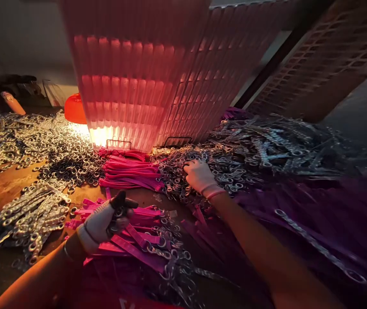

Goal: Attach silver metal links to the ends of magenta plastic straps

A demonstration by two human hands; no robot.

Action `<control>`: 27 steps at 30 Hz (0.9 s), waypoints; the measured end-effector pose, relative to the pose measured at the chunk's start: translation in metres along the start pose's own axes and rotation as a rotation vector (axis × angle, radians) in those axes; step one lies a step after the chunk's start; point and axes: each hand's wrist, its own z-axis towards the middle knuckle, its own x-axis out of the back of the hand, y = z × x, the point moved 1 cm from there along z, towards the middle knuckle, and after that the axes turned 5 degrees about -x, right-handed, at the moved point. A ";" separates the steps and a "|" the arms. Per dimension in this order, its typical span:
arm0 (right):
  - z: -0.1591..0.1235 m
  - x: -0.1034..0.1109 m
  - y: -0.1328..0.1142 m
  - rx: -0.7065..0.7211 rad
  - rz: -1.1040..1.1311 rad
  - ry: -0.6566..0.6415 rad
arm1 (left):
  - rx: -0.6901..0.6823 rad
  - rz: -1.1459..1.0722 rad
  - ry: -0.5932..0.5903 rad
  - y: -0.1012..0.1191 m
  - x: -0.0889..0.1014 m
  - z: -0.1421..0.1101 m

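Note:
My left hand (101,223), in a white glove with dark coverings on the fingers, is curled closed above a bundle of pink straps (145,214). What lies inside its fingers is too dark to name. Farther forward, my right hand (199,176), also gloved, reaches into a heap of silvery ring-ended pieces (173,171). Its fingers are bent together and point down, and their tips are partly hidden. Left of that heap lies a stack of pink straps (130,171). Metal rings and twisted links (170,255) hang at the right ends of the nearer straps.
Clear ribbed plastic panels (132,77) stand upright behind the heaps, lit by a red lamp (74,109). Silvery pieces (29,219) are piled at left, with more twisted strips (273,146) at right. One twisted strip (318,244) lies on purple material (331,206).

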 end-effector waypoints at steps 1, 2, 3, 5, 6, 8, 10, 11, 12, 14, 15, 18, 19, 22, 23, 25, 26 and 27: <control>0.009 -0.007 0.004 0.004 -0.024 -0.013 | 0.063 -0.069 -0.041 -0.003 -0.003 0.004; 0.015 -0.013 0.006 0.010 -0.045 -0.024 | 0.107 -0.117 -0.075 -0.005 -0.005 0.007; 0.019 -0.017 0.008 0.018 -0.060 -0.031 | 0.130 -0.144 -0.098 -0.006 -0.006 0.009; 0.020 -0.022 0.010 0.031 -0.073 -0.035 | 0.117 -0.141 -0.101 -0.007 -0.006 0.008; 0.020 -0.022 0.011 0.032 -0.072 -0.032 | 0.094 -0.112 -0.090 -0.008 -0.005 0.006; 0.016 -0.020 0.011 0.014 -0.056 -0.017 | 0.047 -0.021 -0.067 -0.009 -0.005 0.001; 0.006 -0.014 0.007 -0.026 -0.023 0.012 | 0.018 0.072 -0.047 -0.010 -0.006 -0.005; -0.001 -0.010 0.002 -0.040 -0.011 0.028 | 0.014 0.111 -0.035 -0.011 -0.007 -0.007; -0.011 -0.006 -0.007 -0.037 0.028 0.043 | 0.004 0.145 -0.019 -0.012 -0.008 -0.009; -0.038 0.002 -0.032 0.027 0.205 0.055 | -0.032 0.210 0.012 -0.016 -0.011 -0.012; -0.054 0.007 -0.048 0.094 0.444 0.057 | -0.053 0.243 0.019 -0.018 -0.013 -0.013; -0.102 0.022 -0.098 0.203 0.989 -0.035 | -0.121 0.327 -0.006 -0.027 -0.018 -0.014; -0.115 0.027 -0.113 0.219 1.063 -0.077 | -0.145 0.339 -0.020 -0.031 -0.020 -0.014; -0.139 0.037 -0.141 0.179 1.169 -0.176 | -0.225 0.296 -0.027 -0.041 -0.024 -0.017; -0.143 0.038 -0.145 0.153 1.194 -0.199 | -0.239 0.267 -0.024 -0.044 -0.025 -0.019; -0.148 0.039 -0.149 0.115 1.270 -0.252 | -0.225 0.209 -0.027 -0.048 -0.028 -0.021; -0.150 0.039 -0.149 0.097 1.321 -0.273 | -0.200 0.172 -0.031 -0.049 -0.029 -0.023; -0.152 0.038 -0.149 0.069 1.374 -0.274 | -0.172 0.129 -0.028 -0.049 -0.030 -0.024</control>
